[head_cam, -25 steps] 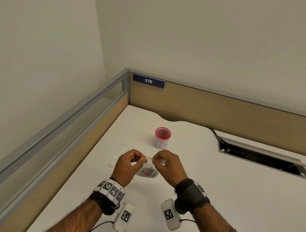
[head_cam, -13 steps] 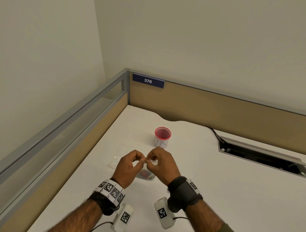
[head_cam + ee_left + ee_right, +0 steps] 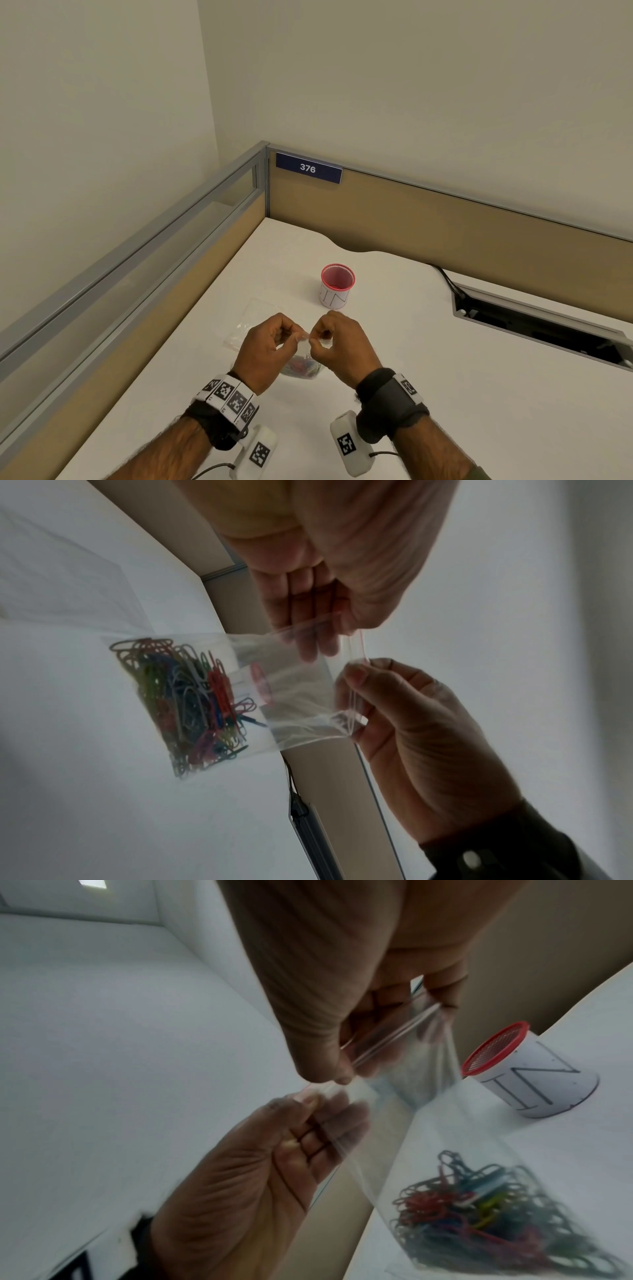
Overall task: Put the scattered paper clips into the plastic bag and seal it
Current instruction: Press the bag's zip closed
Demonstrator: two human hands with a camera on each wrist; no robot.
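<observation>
A clear zip bag [image 3: 303,356] hangs between my two hands just above the white desk, with a heap of coloured paper clips [image 3: 301,369] in its bottom. My left hand [image 3: 300,337] pinches the bag's top strip. My right hand [image 3: 315,340] pinches the same strip right beside it, almost touching. In the left wrist view the left hand [image 3: 322,639] and right hand [image 3: 356,669] hold the zip edge of the bag [image 3: 294,696], and the clips [image 3: 192,696] lie low in it. The right wrist view shows the right hand [image 3: 342,1074], left hand [image 3: 308,1099] and clips [image 3: 496,1218].
A white cup with a red rim [image 3: 337,284] stands just beyond my hands. Another clear bag [image 3: 253,320] lies flat on the desk [image 3: 479,394] behind my left hand. A cable cutout [image 3: 541,325] is sunk in at the right; partition walls close the back and left.
My right hand has slid left along the bag's top strip until it sits next to my left hand. The bag with the clips shifted slightly left with it.
</observation>
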